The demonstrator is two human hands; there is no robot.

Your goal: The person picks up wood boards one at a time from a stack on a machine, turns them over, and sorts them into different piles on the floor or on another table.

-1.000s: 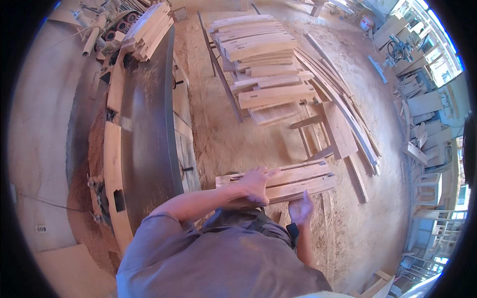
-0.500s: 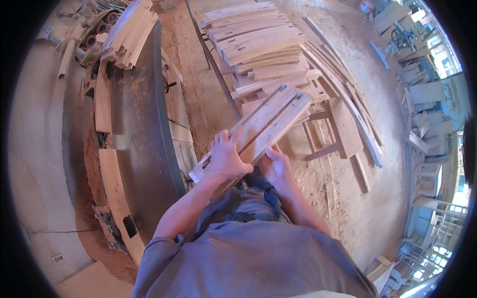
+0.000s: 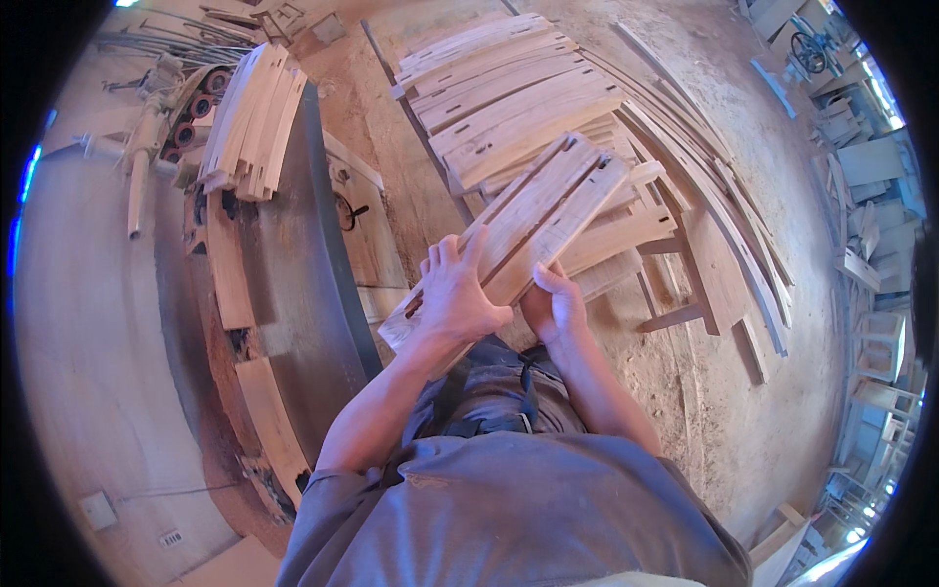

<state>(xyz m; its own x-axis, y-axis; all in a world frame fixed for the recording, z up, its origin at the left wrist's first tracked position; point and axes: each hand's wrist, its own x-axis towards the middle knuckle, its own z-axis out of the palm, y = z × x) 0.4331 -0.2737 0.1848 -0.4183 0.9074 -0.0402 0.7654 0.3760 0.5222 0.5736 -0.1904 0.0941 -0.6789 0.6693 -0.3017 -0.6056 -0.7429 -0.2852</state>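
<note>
Both my hands hold a small bundle of wooden boards (image 3: pixel 537 210) in front of my waist, tilted with the far end up to the right. Dark slots show near the boards' ends, and a gap runs lengthwise between them. My left hand (image 3: pixel 458 289) lies across the top of the near part, thumb on one edge and fingers over the other. My right hand (image 3: pixel 555 301) grips the right edge, its fingers partly hidden beneath. Just beyond the bundle's far end is a stack of similar slotted boards (image 3: pixel 509 83) on a low support.
A long dark machine table (image 3: pixel 293 264) stands on my left, with more boards (image 3: pixel 256 117) piled at its far end. A handwheel (image 3: pixel 349 210) sits at its side. Long curved strips (image 3: pixel 729 235) lean right of the stack, beside a wooden stool-like frame (image 3: pixel 706 279). Sawdust covers the floor.
My view has shifted, so the surroundings sit lower in the picture. The bundle's far end now overlaps the stack's near boards. Both hands keep their hold.
</note>
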